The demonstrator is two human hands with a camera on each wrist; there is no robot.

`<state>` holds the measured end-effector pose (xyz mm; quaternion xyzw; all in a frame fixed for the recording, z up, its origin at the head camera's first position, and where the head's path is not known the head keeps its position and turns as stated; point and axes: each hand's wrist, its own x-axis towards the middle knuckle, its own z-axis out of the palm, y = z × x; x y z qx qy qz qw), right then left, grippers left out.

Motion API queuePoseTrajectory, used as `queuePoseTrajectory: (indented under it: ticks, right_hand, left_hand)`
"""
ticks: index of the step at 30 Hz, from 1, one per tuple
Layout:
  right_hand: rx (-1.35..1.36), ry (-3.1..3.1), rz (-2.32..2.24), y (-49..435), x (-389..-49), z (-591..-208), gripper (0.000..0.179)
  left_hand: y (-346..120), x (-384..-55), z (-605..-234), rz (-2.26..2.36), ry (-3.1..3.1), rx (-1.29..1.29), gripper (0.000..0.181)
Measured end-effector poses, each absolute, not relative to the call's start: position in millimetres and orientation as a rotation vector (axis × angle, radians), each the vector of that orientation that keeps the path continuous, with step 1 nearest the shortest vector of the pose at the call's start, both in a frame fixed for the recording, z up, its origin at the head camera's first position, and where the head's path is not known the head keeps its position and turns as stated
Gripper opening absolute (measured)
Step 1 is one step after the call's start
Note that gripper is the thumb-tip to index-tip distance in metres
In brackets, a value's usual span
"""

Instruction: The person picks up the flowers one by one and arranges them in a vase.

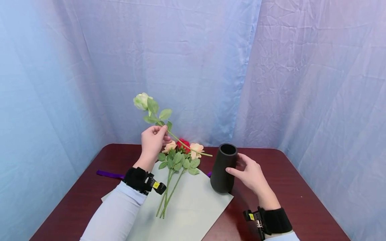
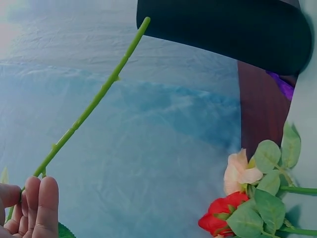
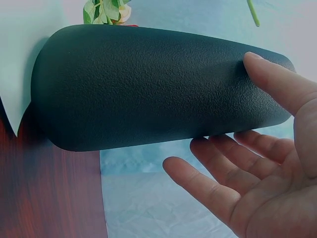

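Observation:
My left hand [image 1: 152, 140] pinches the stem of a pale green-white artificial rose [image 1: 142, 101] between thumb and fingers, just below its leaves. The rose is held at a slant, bloom up to the left, with its bare stem [image 2: 94, 101] running down toward the black vase [image 1: 222, 170]. In the head view the stem's end is left of the vase's mouth. My right hand [image 1: 251, 172] holds the vase from the right: the thumb lies on its side near the top, and several fingertips touch it from the other side, the index finger standing off. The vase stands upright, leaning slightly.
Two peach roses [image 1: 196, 150] and a red rose [image 1: 183, 146] lie on a pale sheet of paper [image 1: 193, 207], stems toward me. A purple ribbon [image 1: 110, 174] extends from under the sheet on the dark red table [image 1: 289, 187]. Blue curtains [image 1: 187, 67] hang behind it.

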<state>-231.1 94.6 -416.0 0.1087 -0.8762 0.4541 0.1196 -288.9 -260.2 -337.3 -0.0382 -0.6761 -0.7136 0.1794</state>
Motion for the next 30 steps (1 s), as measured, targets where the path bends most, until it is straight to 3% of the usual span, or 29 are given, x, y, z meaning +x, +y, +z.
queuePoseTrajectory:
  ticks: [30]
  right_hand:
    - [0.316,-2.559,1.349,93,-231,-415,0.072]
  left_hand:
    - [-239,-294,-309,-2.061,-1.802,-0.156,0.029]
